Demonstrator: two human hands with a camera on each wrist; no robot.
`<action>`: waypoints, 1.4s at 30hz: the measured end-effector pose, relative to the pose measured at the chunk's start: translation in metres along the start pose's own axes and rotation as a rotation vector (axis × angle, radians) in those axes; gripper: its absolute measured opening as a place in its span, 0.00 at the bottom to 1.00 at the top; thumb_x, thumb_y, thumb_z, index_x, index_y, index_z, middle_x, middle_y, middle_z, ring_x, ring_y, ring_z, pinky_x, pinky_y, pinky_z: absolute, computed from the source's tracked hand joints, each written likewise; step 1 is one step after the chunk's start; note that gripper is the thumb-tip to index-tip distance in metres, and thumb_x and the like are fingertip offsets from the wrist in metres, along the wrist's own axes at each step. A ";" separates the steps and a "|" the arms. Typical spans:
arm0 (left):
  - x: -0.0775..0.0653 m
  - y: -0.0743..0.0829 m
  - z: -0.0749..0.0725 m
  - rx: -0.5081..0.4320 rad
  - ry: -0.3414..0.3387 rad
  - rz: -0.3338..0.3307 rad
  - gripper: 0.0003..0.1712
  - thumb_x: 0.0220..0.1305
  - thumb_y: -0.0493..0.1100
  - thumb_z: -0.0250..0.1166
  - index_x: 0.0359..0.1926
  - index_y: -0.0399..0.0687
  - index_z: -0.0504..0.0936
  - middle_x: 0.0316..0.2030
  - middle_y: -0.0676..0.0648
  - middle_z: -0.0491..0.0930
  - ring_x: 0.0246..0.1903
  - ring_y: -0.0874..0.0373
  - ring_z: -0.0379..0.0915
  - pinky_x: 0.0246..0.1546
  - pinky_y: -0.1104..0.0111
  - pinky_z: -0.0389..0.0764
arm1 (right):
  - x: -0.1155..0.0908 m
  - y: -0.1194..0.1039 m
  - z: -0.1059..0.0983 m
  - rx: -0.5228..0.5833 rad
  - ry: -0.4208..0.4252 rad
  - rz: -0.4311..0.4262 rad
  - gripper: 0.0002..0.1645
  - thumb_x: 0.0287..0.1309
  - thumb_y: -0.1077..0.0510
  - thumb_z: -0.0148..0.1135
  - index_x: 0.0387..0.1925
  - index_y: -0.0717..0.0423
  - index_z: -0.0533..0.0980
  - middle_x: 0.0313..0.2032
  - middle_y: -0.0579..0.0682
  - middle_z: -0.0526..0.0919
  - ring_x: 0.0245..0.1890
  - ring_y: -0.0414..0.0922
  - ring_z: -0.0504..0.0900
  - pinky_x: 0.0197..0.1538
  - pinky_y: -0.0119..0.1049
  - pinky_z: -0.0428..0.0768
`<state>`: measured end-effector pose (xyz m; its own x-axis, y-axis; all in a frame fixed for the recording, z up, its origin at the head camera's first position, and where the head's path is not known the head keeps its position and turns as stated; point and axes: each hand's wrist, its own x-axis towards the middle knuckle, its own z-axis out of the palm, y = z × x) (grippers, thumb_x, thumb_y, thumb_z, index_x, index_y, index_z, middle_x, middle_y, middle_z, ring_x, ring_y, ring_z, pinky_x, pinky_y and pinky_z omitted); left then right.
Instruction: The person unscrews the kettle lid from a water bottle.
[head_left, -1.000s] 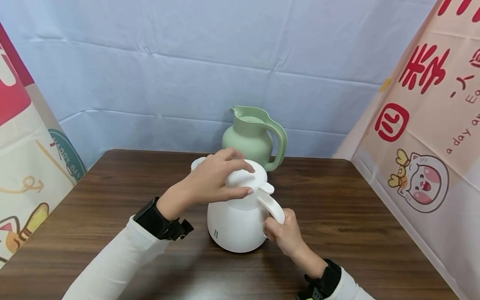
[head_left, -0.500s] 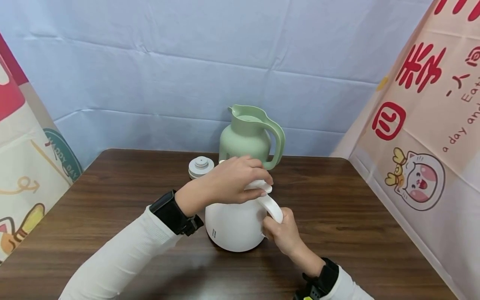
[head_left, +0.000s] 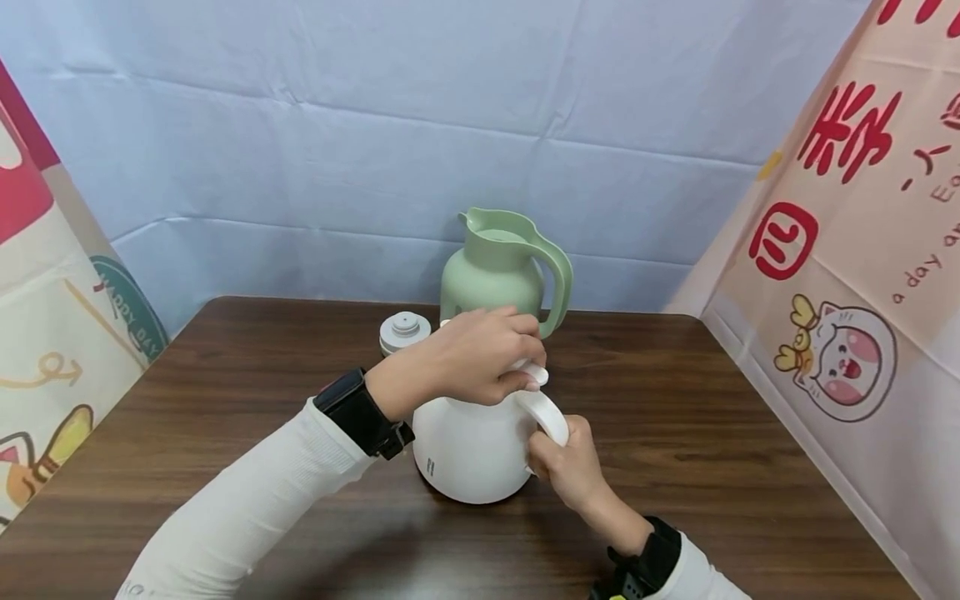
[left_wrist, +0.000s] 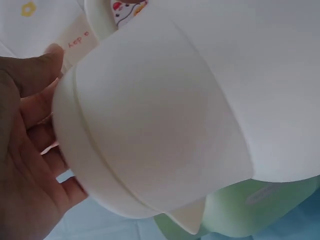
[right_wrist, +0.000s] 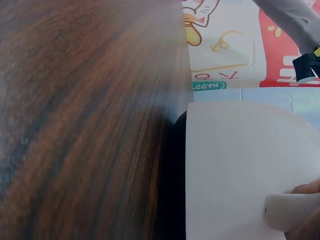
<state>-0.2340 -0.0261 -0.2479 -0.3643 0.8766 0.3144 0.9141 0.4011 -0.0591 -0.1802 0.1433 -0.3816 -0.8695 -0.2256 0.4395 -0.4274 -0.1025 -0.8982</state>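
A white thermos jug (head_left: 468, 446) stands on the brown wooden table (head_left: 712, 433), filling most of the left wrist view as a white jug body (left_wrist: 165, 115). My left hand (head_left: 480, 358) covers the jug's lid from above, fingers curled round it. Lower down, my right hand (head_left: 566, 467) grips the jug's white handle (head_left: 546, 414); in the right wrist view the handle's end (right_wrist: 290, 212) and the jug's side (right_wrist: 235, 170) show. Behind stands a pale green jug (head_left: 498, 279), upright, handle to the right.
A small white stopper (head_left: 405, 332) sits on the table left of the green jug. A blue cloth (head_left: 375, 150) hangs behind the table, with printed cloths at the left (head_left: 52, 333) and right (head_left: 862, 275). The table's front edge lies near my sleeves.
My left hand has slid rightward over the lid and curled tighter round it, uncovering the white stopper behind. The right hand has kept its hold on the handle.
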 end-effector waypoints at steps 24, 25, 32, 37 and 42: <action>0.002 -0.005 0.008 -0.054 0.052 -0.031 0.11 0.58 0.54 0.65 0.36 0.54 0.83 0.31 0.53 0.67 0.27 0.60 0.64 0.24 0.70 0.66 | -0.003 -0.002 0.000 -0.065 0.092 0.042 0.18 0.40 0.78 0.45 0.05 0.63 0.59 0.03 0.44 0.59 0.05 0.35 0.58 0.09 0.29 0.57; 0.002 -0.005 0.007 -0.036 0.027 -0.042 0.12 0.58 0.56 0.64 0.37 0.56 0.83 0.32 0.53 0.69 0.29 0.60 0.64 0.25 0.69 0.66 | -0.002 -0.002 0.000 -0.068 0.087 0.043 0.18 0.41 0.78 0.46 0.05 0.63 0.60 0.03 0.44 0.60 0.05 0.35 0.58 0.09 0.29 0.57; 0.006 -0.010 0.002 -0.017 -0.082 -0.050 0.16 0.60 0.61 0.60 0.41 0.59 0.81 0.36 0.55 0.71 0.33 0.59 0.66 0.35 0.65 0.67 | -0.001 -0.003 0.001 -0.090 0.110 0.044 0.17 0.40 0.79 0.46 0.05 0.64 0.61 0.03 0.43 0.61 0.04 0.35 0.59 0.09 0.28 0.58; 0.008 -0.008 0.002 -0.023 -0.099 -0.100 0.16 0.60 0.61 0.59 0.40 0.59 0.81 0.36 0.54 0.70 0.33 0.57 0.65 0.25 0.66 0.69 | 0.000 -0.003 0.004 -0.132 0.185 0.045 0.17 0.39 0.79 0.46 0.05 0.66 0.64 0.03 0.43 0.62 0.04 0.35 0.60 0.08 0.28 0.59; 0.009 -0.002 0.002 0.007 -0.142 -0.202 0.15 0.61 0.63 0.57 0.40 0.63 0.79 0.37 0.55 0.69 0.32 0.55 0.64 0.21 0.64 0.67 | 0.000 -0.003 0.006 -0.160 0.231 0.072 0.15 0.40 0.80 0.47 0.06 0.69 0.66 0.03 0.43 0.63 0.04 0.36 0.61 0.09 0.28 0.62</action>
<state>-0.2391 -0.0180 -0.2467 -0.5614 0.8067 0.1844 0.8190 0.5735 -0.0155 -0.1769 0.1376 -0.3788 -0.9245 0.0015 0.3812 -0.3803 0.0642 -0.9226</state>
